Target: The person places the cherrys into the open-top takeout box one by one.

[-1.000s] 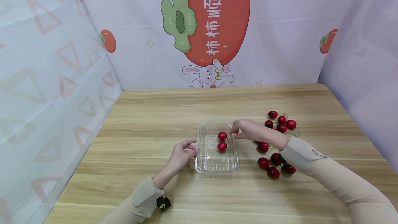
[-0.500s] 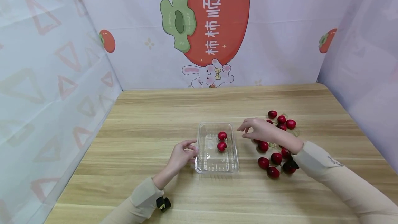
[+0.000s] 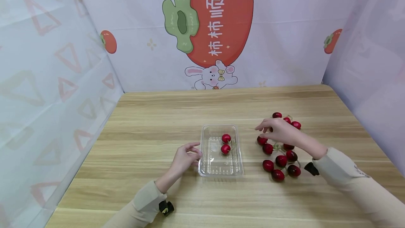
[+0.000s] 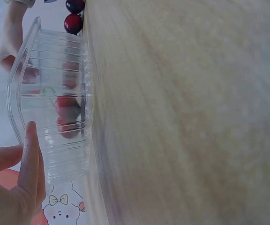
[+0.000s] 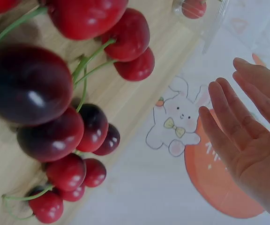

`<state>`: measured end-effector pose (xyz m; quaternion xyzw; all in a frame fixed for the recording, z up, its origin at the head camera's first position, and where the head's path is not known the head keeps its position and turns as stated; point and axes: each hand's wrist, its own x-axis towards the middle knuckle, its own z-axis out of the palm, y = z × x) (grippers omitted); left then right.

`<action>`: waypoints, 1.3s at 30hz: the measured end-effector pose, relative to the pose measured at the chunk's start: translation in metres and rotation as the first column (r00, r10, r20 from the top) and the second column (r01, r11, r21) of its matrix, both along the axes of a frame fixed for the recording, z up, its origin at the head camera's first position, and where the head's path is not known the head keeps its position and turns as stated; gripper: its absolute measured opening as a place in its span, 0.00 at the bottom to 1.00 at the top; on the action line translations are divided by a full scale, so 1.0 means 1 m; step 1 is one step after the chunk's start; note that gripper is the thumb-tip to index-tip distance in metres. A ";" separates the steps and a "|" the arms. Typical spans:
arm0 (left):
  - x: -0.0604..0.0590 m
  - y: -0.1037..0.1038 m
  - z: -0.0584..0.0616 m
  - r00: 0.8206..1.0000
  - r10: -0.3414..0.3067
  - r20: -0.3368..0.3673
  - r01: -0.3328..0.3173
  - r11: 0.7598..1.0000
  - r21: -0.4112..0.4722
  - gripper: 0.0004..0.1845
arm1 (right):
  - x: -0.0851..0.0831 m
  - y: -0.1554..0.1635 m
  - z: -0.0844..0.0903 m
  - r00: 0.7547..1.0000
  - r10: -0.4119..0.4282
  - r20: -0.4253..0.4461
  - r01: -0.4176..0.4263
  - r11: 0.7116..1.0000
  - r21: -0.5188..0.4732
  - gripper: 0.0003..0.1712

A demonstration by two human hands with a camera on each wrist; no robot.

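A clear plastic container [image 3: 210, 166] stands on the table with two red cherries [image 3: 226, 149] inside it, towards its right side. My left hand [image 3: 185, 156] rests its fingers against the container's left wall; in the left wrist view the fingers [image 4: 30, 154] lie along that wall without curling round it. On the right, several dark red cherries [image 3: 281, 161] with green stems are spread in a cluster. My right hand [image 3: 281, 131] hovers above the far part of this cluster and hides some of it. In the right wrist view its fingers [image 5: 233, 103] are extended, holding nothing.
The wooden table [image 3: 152, 115] ends at a printed cloth backdrop [image 3: 284, 45] behind and cloth walls on both sides. A black strap piece [image 3: 311, 169] sits at the right wrist, and a small black device [image 3: 166, 207] at the left.
My right hand has moved right, from the container's right rim to above the cherry cluster. My left hand, the container and the two cherries in it have stayed put.
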<state>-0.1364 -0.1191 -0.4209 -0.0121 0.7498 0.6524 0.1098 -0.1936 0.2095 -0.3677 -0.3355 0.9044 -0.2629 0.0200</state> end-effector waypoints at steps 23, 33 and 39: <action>0.000 -0.001 0.002 1.000 -0.005 0.001 0.005 1.000 0.000 0.24 | -0.019 0.058 0.012 0.978 -0.143 -0.150 0.130 0.987 -0.090 0.10; 0.001 0.000 0.003 1.000 -0.004 -0.003 0.004 1.000 -0.007 0.23 | -0.036 0.076 0.009 0.967 -0.252 -0.027 0.251 0.968 -0.012 0.11; 0.001 0.000 0.001 1.000 -0.004 0.008 0.004 1.000 -0.012 0.23 | -0.047 0.086 0.001 0.959 -0.284 -0.009 0.284 0.958 0.025 0.12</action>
